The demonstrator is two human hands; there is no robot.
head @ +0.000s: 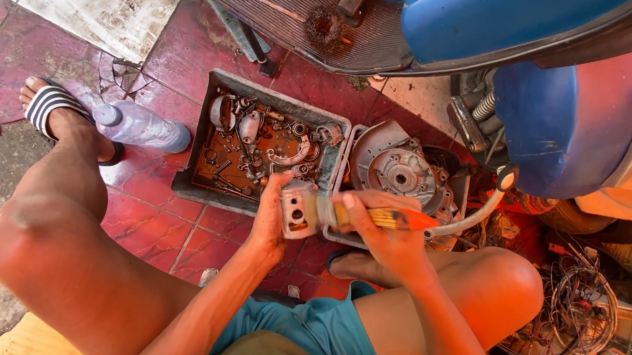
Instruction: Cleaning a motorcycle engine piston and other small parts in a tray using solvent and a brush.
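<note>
A blue scooter [536, 101] stands at two o'clock on the red tiled floor [160, 228]. At twelve o'clock of the hands lies a grey tray [190, 183] of oily parts, an engine cover [400, 175] just right of it, kept within reach. The left hand [273, 214] is closed around a small metal part [297, 213], steadying it. The right hand [387, 236] is closed on an orange-handled brush [391, 218], bristles against the part. A plastic bottle [141, 127] lies at ten o'clock.
</note>
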